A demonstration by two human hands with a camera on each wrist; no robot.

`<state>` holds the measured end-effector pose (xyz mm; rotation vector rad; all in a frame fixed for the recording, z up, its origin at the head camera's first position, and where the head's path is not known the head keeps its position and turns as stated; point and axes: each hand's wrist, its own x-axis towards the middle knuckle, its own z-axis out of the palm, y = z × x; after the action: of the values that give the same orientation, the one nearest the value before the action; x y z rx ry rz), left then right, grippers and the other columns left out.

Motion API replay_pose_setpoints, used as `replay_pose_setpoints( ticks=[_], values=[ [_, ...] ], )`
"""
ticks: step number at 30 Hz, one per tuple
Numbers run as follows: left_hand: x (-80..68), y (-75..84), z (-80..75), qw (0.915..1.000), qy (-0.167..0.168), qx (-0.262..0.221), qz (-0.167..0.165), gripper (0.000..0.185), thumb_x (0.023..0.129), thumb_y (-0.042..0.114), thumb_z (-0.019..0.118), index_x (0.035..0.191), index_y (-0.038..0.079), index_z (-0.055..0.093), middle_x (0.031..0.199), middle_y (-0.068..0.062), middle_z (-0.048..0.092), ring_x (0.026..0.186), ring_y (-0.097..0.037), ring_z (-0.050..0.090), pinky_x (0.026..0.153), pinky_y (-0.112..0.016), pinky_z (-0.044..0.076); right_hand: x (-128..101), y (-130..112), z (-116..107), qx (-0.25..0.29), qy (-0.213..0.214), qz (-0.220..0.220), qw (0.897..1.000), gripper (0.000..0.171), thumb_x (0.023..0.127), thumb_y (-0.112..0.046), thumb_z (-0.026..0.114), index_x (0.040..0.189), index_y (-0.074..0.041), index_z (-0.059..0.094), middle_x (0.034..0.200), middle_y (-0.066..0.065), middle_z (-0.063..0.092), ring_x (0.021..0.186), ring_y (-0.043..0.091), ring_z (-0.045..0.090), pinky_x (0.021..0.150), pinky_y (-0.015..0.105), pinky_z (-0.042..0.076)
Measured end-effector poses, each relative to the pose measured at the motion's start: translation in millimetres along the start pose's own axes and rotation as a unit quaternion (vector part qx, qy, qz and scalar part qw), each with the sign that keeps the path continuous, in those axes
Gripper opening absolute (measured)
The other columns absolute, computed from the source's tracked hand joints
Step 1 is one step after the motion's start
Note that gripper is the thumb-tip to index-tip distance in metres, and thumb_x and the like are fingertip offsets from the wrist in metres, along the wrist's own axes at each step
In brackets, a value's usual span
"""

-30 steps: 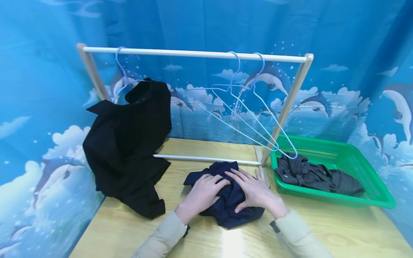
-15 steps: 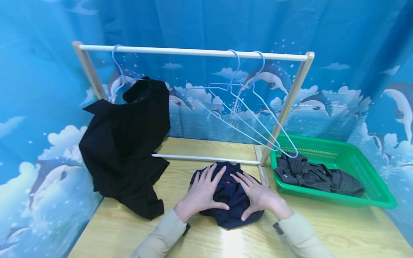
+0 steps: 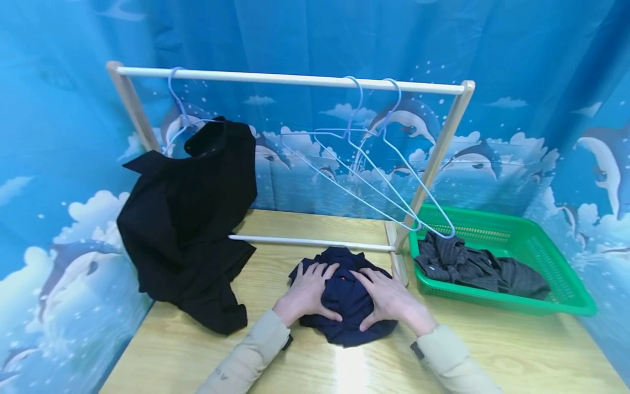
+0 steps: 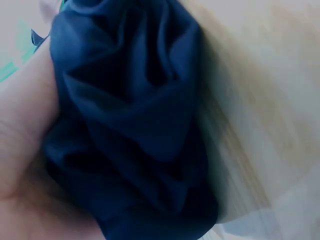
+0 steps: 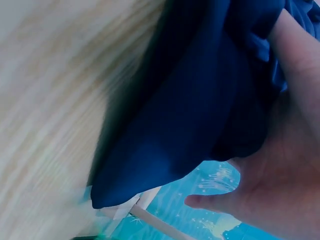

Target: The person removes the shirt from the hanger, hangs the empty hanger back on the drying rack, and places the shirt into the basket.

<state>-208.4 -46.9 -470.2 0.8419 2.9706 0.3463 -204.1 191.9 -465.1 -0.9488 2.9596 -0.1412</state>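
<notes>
A crumpled navy blue garment (image 3: 344, 298) lies bunched on the wooden table, with a small red spot near its middle. My left hand (image 3: 307, 293) rests on its left side, fingers and thumb spread. On the right side my right hand (image 3: 386, 298) touches it in the same way, thumb apart from the fingers. The left wrist view shows folds of the garment (image 4: 135, 120) beside my left hand (image 4: 25, 145). In the right wrist view, the thumb of my right hand (image 5: 275, 165) lies against the cloth (image 5: 185, 115). Some fingertips are hidden in the folds.
Behind stands a clothes rack (image 3: 290, 77) with a white rail and wooden posts. A black garment (image 3: 192, 208) hangs from a hanger at left. Two bare blue hangers (image 3: 374, 158) hang at right. A green basket (image 3: 566, 262) at right holds dark grey clothing (image 3: 477, 268).
My left hand has moved left and spread its fingers and thumb, uncovering the red spot. The navy garment's left side is drawn in, making a rounder heap. My right hand stays on its right side.
</notes>
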Motion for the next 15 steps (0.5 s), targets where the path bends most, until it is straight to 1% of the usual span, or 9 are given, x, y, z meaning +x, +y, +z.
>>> replay_pose_setpoints(
  ticks=[3, 5, 6, 8, 11, 13, 15],
  values=[
    [-1.8, 0.7, 0.8, 0.9999, 0.007, 0.013, 0.004, 0.118, 0.063, 0.070, 0.085, 0.155, 0.014, 0.037, 0.144, -0.015, 0.053, 0.134, -0.038, 0.048, 0.111, -0.068, 0.031, -1.5, -1.1, 1.0, -0.010, 0.027, -0.016, 0.999, 0.120, 0.050, -0.064, 0.092, 0.148, -0.011, 0.048, 0.157, 0.024, 0.033, 0.123, 0.041, 0.058, 0.104, 0.080, 0.025],
    [-2.5, 1.5, 0.7, 0.9998, 0.008, 0.016, 0.005, 0.116, 0.064, 0.070, 0.084, 0.155, 0.014, 0.038, 0.143, -0.015, 0.053, 0.134, -0.037, 0.049, 0.112, -0.068, 0.030, -2.1, -1.1, 1.5, -0.010, 0.030, -0.019, 0.999, 0.120, 0.049, -0.064, 0.092, 0.148, -0.010, 0.049, 0.160, 0.023, 0.030, 0.124, 0.042, 0.058, 0.105, 0.080, 0.024],
    [-2.8, 1.8, 0.8, 0.9998, 0.009, 0.018, 0.004, 0.115, 0.064, 0.070, 0.085, 0.154, 0.015, 0.039, 0.143, -0.014, 0.054, 0.133, -0.037, 0.050, 0.112, -0.067, 0.030, -2.2, -0.9, 1.8, -0.008, 0.027, -0.018, 0.999, 0.120, 0.050, -0.064, 0.092, 0.148, -0.010, 0.049, 0.160, 0.022, 0.031, 0.125, 0.041, 0.057, 0.104, 0.080, 0.024],
    [-3.5, 2.8, 0.5, 0.9997, 0.012, 0.020, 0.005, 0.114, 0.064, 0.069, 0.085, 0.154, 0.015, 0.040, 0.142, -0.014, 0.055, 0.132, -0.036, 0.051, 0.112, -0.067, 0.030, -2.6, -0.4, 1.8, -0.004, 0.015, -0.011, 1.000, 0.121, 0.051, -0.065, 0.091, 0.149, -0.009, 0.048, 0.156, 0.019, 0.041, 0.128, 0.039, 0.055, 0.104, 0.081, 0.024],
    [-5.1, 5.0, 0.0, 0.9994, 0.021, 0.024, 0.012, 0.111, 0.064, 0.068, 0.086, 0.152, 0.015, 0.042, 0.139, -0.014, 0.058, 0.129, -0.035, 0.054, 0.112, -0.066, 0.031, -3.1, 0.6, 2.3, 0.004, -0.002, 0.001, 1.000, 0.119, 0.054, -0.066, 0.090, 0.150, -0.011, 0.047, 0.141, 0.013, 0.059, 0.128, 0.035, 0.053, 0.103, 0.079, 0.027],
    [-6.8, 7.2, 0.0, 0.9988, 0.031, 0.034, 0.018, 0.108, 0.065, 0.067, 0.086, 0.150, 0.014, 0.044, 0.134, -0.013, 0.061, 0.125, -0.033, 0.057, 0.112, -0.064, 0.033, -3.8, 0.7, 2.7, 0.005, -0.002, 0.005, 1.000, 0.115, 0.055, -0.065, 0.091, 0.149, -0.014, 0.048, 0.133, 0.010, 0.065, 0.125, 0.032, 0.055, 0.103, 0.077, 0.030],
    [-8.5, 9.4, 0.6, 0.9971, 0.046, 0.054, 0.029, 0.104, 0.065, 0.066, 0.086, 0.146, 0.014, 0.047, 0.126, -0.012, 0.064, 0.118, -0.031, 0.062, 0.110, -0.062, 0.036, -5.1, 0.3, 4.0, 0.006, 0.012, -0.001, 1.000, 0.109, 0.057, -0.061, 0.092, 0.146, -0.014, 0.051, 0.126, 0.010, 0.068, 0.120, 0.032, 0.058, 0.101, 0.075, 0.034]
  ],
)
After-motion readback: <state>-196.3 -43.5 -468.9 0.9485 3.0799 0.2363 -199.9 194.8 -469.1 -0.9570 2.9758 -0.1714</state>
